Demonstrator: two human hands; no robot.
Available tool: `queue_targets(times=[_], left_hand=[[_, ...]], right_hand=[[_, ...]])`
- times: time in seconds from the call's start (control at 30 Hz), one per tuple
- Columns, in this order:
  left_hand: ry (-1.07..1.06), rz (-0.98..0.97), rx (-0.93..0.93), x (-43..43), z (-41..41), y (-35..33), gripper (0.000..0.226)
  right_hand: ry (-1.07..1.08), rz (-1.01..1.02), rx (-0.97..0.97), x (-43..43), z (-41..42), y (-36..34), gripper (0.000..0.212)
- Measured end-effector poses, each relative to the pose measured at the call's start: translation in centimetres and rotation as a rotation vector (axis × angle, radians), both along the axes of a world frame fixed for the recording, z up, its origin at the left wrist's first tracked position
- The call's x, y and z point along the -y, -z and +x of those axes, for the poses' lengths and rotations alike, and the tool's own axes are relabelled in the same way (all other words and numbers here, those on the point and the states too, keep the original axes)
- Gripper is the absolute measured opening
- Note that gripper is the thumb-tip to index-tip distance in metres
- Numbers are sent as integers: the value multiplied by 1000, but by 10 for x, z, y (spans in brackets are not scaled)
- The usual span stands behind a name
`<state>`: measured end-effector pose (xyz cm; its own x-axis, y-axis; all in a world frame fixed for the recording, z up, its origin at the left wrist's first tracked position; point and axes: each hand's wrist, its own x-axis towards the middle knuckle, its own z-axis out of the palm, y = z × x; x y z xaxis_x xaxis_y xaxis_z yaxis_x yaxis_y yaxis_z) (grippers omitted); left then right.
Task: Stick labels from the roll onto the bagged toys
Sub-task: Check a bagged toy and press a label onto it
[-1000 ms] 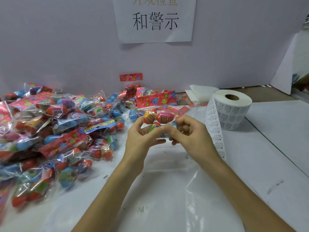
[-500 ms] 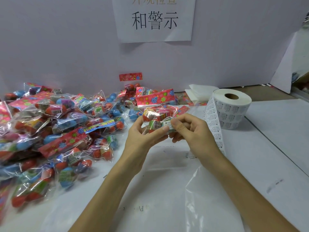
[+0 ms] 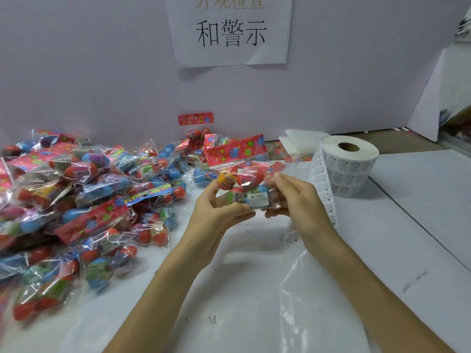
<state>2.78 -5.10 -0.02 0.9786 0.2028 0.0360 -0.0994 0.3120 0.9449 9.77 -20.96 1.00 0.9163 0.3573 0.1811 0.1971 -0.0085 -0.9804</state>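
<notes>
Two hands hold a bagged toy (image 3: 242,180) above the table's (image 3: 407,238) middle: left hand (image 3: 216,215) gripping its left side, right hand (image 3: 302,200) pinching its right. Its white label (image 3: 258,200), on crinkly film, could wrinkle or lift. The roll (image 3: 349,165) stands toward the back-right corner.

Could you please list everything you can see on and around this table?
held toy bag: one, clear with coloured toys, between both hands
label: one, white, stuck on the held toy bag
toy bag pile: many, clear with red and blue toys, table's left side
label roll: one, white, right of the hands, strip trailing down
wall sign: one, white with black characters, top centre
floral strip: one, red, on the wall below the sign
folded sheets: white, count unclear, behind the roll
plastic sheet: one, clear, near table edge
table: one, white
left hand: grips the bag's left side
right hand: grips its right end
</notes>
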Motion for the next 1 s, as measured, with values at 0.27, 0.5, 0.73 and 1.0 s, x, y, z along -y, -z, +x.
queue_targets(times=[0.27,0.5,0.73,1.0], left_hand=[[57,175,-29,6,-2,4,62],[-110,173,-177,7,3,-4,43],[-201,302,-143,8,3,1,28],[-136,365,-98,12,1,3,35]], right_hand=[[-10,-7,96,8,4,-5,13],[-58,-40,64,11,7,-4,9],[-64,-75,51,11,9,-3,5],[-72,-87,15,19,14,-8,7]])
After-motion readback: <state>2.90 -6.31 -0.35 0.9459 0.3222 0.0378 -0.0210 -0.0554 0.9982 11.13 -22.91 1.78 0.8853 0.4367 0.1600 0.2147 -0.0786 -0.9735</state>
